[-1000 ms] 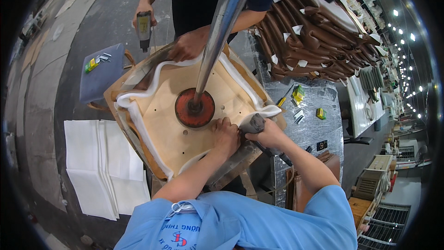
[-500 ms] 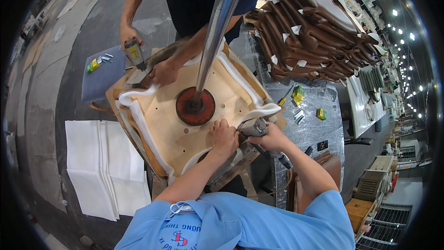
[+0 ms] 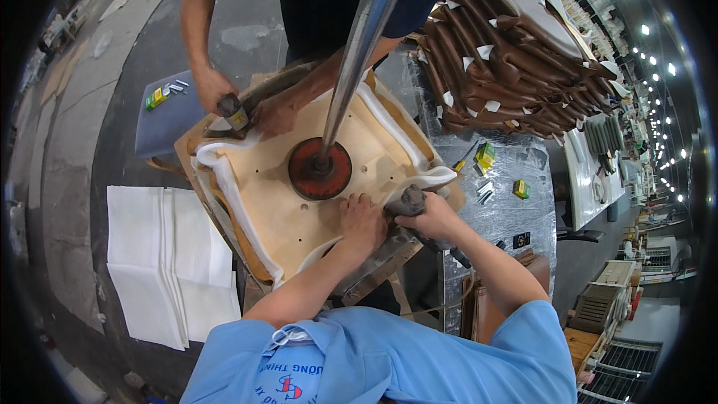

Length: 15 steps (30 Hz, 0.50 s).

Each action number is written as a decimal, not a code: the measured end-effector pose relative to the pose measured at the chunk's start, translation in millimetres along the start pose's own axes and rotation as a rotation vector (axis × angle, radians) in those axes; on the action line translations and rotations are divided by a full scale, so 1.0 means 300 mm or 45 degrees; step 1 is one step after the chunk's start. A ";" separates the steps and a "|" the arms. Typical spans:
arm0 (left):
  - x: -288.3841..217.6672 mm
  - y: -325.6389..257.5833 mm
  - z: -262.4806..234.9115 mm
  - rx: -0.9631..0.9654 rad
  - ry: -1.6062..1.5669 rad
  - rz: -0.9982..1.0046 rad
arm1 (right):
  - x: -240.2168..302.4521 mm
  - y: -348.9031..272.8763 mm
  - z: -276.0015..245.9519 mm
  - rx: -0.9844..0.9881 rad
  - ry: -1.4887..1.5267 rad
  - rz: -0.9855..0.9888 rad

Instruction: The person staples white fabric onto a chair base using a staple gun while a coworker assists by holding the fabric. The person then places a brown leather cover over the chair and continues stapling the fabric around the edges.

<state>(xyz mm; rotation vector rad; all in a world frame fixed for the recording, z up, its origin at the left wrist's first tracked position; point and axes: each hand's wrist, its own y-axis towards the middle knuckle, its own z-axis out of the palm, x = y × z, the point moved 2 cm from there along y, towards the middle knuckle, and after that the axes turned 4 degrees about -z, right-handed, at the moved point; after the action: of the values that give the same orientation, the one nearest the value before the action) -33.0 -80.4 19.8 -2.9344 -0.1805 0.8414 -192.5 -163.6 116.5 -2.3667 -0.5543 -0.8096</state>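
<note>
Your right hand (image 3: pixel 431 220) grips the staple gun (image 3: pixel 404 203), fingers curled, near the wooden panel's (image 3: pixel 262 202) right corner; your left hand (image 3: pixel 364 224), fingers bent, pinch indiscernible, rests at its near edge.

Right hand (image 3: pixel 429 218) grips grey gun-shaped tool (image 3: pixel 407 200) at near edge of pale panel (image 3: pixel 277 228); left hand (image 3: pixel 363 221) lies on panel beside it. Red disc (image 3: pixel 303 173) under metal pole (image 3: pixel 359 52) sits mid-panel. Co-worker's hand (image 3: pixel 215 90) holds second tool (image 3: pixel 235 114).

2 bare forearms (image 3: pixel 307 281) angle inward, left hand (image 3: pixel 362 223) palm-down, right hand (image 3: pixel 429 220) curled in a grip.
</note>
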 end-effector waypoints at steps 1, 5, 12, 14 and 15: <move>-0.001 -0.010 -0.011 -0.006 -0.009 0.014 | -0.006 -0.006 -0.004 0.038 0.079 0.095; 0.002 -0.034 -0.024 -0.019 -0.085 0.010 | -0.020 -0.041 -0.020 0.143 0.255 0.312; 0.013 -0.021 0.020 -0.052 -0.191 -0.047 | -0.011 -0.063 -0.005 0.193 0.319 0.291; 0.017 -0.021 0.022 -0.138 -0.189 -0.006 | -0.010 -0.045 -0.006 0.216 0.294 0.279; 0.021 -0.020 0.025 -0.103 -0.202 -0.013 | -0.012 -0.036 -0.007 0.243 0.276 0.303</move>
<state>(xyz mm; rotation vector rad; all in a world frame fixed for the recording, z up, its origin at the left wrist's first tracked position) -32.2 -73.2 10.8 -2.9368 -0.2455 1.0909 -201.7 -157.5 119.6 -2.0890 -0.2425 -0.8492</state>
